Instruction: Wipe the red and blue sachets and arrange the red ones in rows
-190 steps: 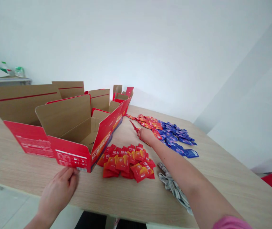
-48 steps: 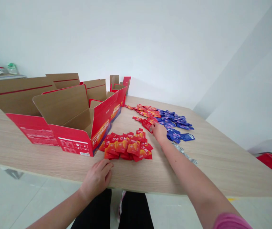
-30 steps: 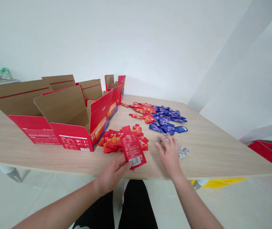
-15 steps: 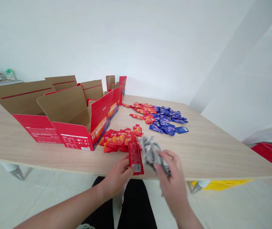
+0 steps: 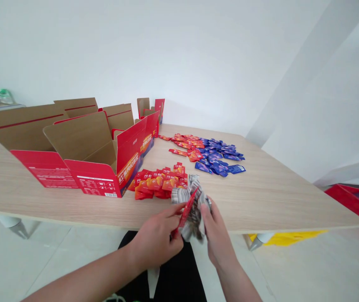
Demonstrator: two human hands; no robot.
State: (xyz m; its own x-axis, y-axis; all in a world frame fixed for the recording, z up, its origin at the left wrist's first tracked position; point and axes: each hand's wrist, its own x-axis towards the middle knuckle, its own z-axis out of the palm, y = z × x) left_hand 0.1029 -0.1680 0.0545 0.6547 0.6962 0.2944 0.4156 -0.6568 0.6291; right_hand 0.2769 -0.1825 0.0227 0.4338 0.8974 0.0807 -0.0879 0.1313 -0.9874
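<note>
Sachet point(image 5: 188, 211) in pinching left hand point(image 5: 159, 238), long axis away and rightward, beside cloth point(image 5: 182, 196) in curled right hand point(image 5: 216, 234).

Left of the left hand point(image 5: 157, 237)'s grip, the nearest red carton point(image 5: 132, 153) reads 红黑枸杞原浆 on its long side, with a 40 in the low corner. Its end panel point(image 5: 93, 180) has a barcode point(image 5: 110, 194) plus white print too tiny for me. Just beyond the grip, the piled red sachets point(image 5: 156, 183) say 纯 and, I think, 粉. Blue sachets point(image 5: 219, 153) farther off: lettering's too small.
</note>
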